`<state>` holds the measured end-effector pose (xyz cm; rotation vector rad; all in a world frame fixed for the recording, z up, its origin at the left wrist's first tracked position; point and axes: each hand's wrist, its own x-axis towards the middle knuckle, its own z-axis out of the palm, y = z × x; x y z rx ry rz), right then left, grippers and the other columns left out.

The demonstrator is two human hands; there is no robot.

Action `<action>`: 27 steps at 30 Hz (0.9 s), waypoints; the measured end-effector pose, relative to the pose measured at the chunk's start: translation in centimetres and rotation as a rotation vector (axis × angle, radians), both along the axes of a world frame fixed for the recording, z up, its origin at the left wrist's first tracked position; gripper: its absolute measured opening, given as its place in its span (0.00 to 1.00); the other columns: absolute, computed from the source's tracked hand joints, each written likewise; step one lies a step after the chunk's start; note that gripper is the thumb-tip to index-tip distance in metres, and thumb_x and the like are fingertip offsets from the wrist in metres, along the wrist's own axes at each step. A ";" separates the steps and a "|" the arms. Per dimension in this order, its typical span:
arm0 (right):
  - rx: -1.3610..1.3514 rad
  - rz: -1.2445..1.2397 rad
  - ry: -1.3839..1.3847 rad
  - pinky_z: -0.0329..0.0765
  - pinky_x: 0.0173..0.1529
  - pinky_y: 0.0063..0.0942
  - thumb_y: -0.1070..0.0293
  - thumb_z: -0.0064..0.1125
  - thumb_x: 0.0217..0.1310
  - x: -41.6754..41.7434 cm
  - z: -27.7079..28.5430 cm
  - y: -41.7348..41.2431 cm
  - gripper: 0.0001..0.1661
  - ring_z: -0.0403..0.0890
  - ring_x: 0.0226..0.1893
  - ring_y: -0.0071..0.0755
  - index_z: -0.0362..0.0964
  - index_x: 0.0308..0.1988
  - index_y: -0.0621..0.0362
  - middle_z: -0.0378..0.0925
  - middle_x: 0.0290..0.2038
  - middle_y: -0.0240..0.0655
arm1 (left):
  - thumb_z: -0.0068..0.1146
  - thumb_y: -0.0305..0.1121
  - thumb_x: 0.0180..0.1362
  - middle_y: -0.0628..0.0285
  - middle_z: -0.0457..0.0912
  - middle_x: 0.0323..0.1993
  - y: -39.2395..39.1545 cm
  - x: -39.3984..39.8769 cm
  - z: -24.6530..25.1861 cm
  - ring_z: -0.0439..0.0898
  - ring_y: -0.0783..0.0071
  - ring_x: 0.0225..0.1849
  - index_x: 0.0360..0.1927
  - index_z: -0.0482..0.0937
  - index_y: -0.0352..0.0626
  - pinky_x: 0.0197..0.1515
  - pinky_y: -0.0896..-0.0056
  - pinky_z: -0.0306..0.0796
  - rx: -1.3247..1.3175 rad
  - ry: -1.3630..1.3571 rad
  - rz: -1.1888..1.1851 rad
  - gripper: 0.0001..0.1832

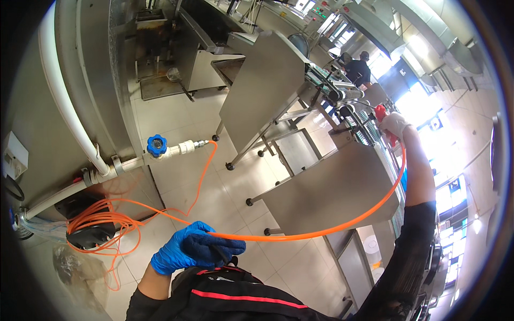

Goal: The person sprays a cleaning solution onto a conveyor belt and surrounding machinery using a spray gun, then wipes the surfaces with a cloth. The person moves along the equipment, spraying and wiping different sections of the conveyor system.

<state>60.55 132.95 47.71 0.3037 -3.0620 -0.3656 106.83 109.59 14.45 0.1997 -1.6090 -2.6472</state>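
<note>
My right hand (396, 125), in a white glove, grips a red air blow gun (380, 114) at the upper right. Its thin nozzle reaches left over the edge of a conveyor (358, 117). From the gun's handle an orange air hose (333, 230) curves down and left to my left hand (172, 250). That hand wears a blue glove and is shut on a folded dark blue cloth (200, 245). The hose runs along the cloth's upper side at the fingers; whether the fingers also clasp it is hidden.
More hose lies in a coil (96, 224) at the wall, over a black object. A pipe valve with a blue knob (156, 145) feeds the hose. Steel side panels (261, 92) on legs flank the floor gap. Another person (358, 71) stands at the far end.
</note>
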 end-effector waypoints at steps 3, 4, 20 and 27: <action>0.071 -0.045 -0.045 0.76 0.27 0.34 0.55 0.61 0.56 -0.6 0.6 -1.3 0.20 0.80 0.19 0.33 0.80 0.24 0.63 0.79 0.18 0.34 | 0.77 0.18 0.39 0.59 0.82 0.49 -0.7 0.4 -0.2 0.80 0.68 0.53 0.51 0.75 0.40 0.58 0.59 0.74 0.102 0.015 -0.039 0.32; 0.083 -0.057 -0.049 0.76 0.27 0.34 0.55 0.61 0.56 -0.9 0.7 -1.5 0.20 0.80 0.19 0.33 0.80 0.24 0.62 0.79 0.18 0.34 | 0.77 0.17 0.40 0.59 0.82 0.51 -1.0 0.4 -0.3 0.79 0.67 0.55 0.51 0.74 0.41 0.59 0.58 0.74 0.151 0.027 -0.061 0.33; -0.040 0.316 0.102 0.77 0.32 0.33 0.61 0.61 0.54 -10.2 -0.6 2.8 0.15 0.82 0.23 0.32 0.81 0.25 0.62 0.81 0.22 0.36 | 0.77 0.22 0.44 0.55 0.82 0.50 0.6 -4.5 0.4 0.80 0.63 0.54 0.52 0.74 0.40 0.60 0.58 0.74 0.081 0.036 -0.076 0.31; 0.501 0.427 0.447 0.79 0.34 0.34 0.60 0.60 0.55 -12.9 -0.9 2.2 0.15 0.84 0.25 0.34 0.83 0.28 0.61 0.84 0.25 0.37 | 0.77 0.22 0.43 0.55 0.82 0.49 3.1 -7.7 2.2 0.81 0.63 0.52 0.51 0.74 0.38 0.59 0.60 0.74 0.135 0.054 -0.012 0.30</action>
